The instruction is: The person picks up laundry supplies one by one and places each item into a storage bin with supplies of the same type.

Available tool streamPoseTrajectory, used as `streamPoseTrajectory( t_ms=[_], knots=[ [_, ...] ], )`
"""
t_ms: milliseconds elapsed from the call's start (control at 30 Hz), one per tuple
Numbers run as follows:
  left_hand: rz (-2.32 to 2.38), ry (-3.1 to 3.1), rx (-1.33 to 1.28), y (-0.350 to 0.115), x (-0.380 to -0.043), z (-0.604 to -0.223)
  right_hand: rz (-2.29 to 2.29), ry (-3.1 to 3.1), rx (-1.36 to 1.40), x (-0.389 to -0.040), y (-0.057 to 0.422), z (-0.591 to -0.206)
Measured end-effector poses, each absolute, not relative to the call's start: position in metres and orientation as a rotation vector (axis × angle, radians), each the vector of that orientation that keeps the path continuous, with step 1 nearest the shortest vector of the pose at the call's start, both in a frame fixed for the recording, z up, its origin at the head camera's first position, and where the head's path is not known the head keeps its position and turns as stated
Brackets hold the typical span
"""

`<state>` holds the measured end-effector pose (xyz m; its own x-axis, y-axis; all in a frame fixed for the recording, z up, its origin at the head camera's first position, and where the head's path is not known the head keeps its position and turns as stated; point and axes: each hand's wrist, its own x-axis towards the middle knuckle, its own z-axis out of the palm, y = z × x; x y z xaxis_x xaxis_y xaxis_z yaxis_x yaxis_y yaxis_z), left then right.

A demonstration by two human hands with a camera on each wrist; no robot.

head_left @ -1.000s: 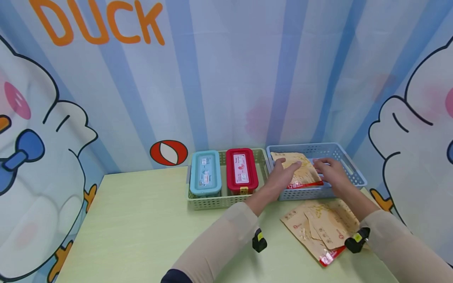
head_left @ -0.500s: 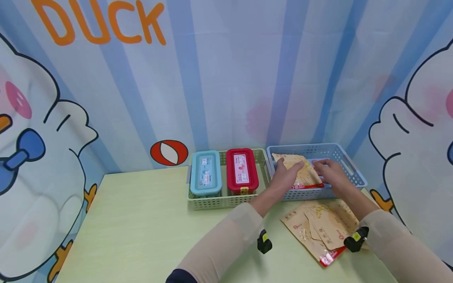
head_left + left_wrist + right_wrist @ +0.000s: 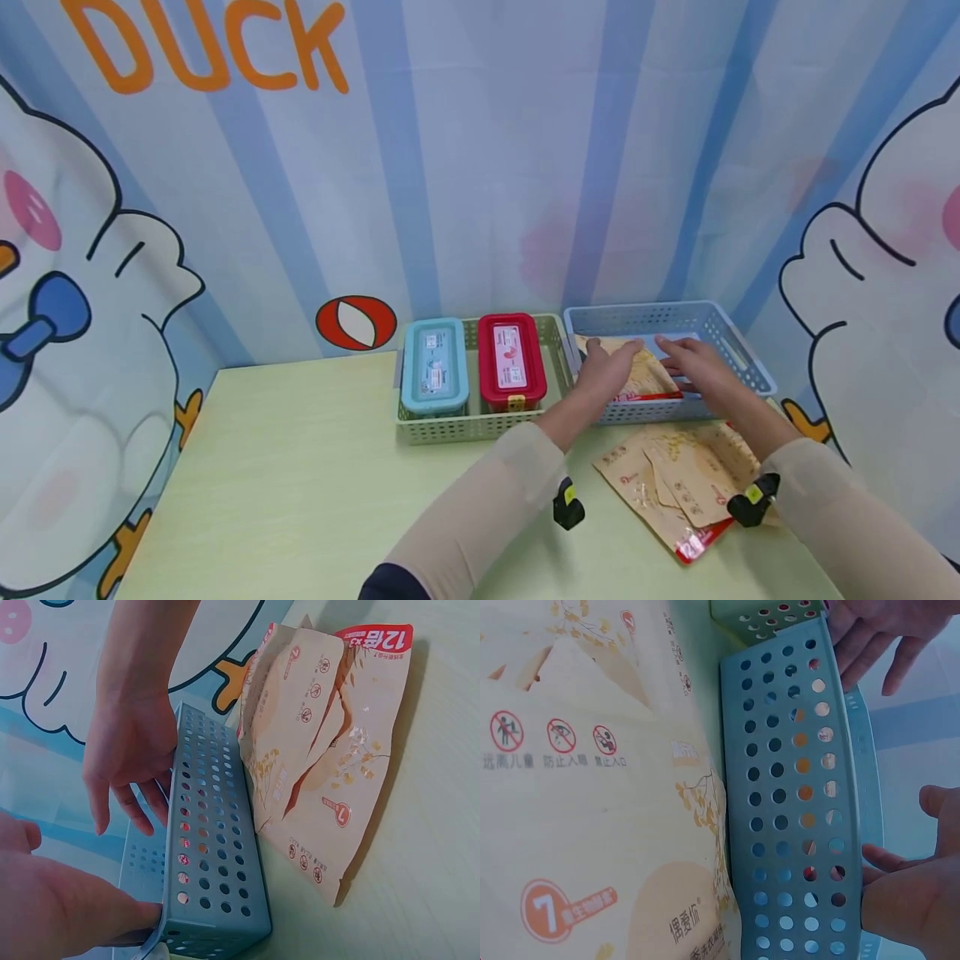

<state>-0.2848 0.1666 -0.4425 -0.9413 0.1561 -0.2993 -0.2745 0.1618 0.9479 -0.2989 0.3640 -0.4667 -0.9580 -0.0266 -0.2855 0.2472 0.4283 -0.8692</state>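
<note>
A beige laundry pod pouch (image 3: 647, 377) with a red bottom strip lies in the light blue perforated basket (image 3: 652, 411). My left hand (image 3: 602, 373) is at the pouch's left side, its thumb stretched over the top. At the right side my right hand (image 3: 703, 372) reaches in over the basket, fingers loosely spread and apart from the pouch. The right wrist view shows the left hand's fingers (image 3: 900, 664) extended near the basket's far corner. In the left wrist view the right hand's fingers (image 3: 139, 806) hang down inside the rim.
More beige pouches (image 3: 690, 483) lie overlapping on the table in front of the blue basket, under the right forearm. Left of it stands a green basket (image 3: 450, 431) with a blue-lidded box (image 3: 435, 367) and a red-lidded box (image 3: 512, 362). A printed curtain (image 3: 480, 167) hangs behind.
The pouch has settled lower and flatter into the blue basket. My right hand's fingers have spread and lifted from its edge. The left hand has shifted slightly right, over the pouch.
</note>
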Motion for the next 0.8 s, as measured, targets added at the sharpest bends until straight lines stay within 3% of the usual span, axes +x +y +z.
streamPoseTrajectory(
  t_ms=[800],
  knots=[
    [1.894,2.037,-0.150,0.1647,-0.2834,-0.4431,-1.449,2.316,0.187,-0.3070,0.3657,-0.4601]
  ],
)
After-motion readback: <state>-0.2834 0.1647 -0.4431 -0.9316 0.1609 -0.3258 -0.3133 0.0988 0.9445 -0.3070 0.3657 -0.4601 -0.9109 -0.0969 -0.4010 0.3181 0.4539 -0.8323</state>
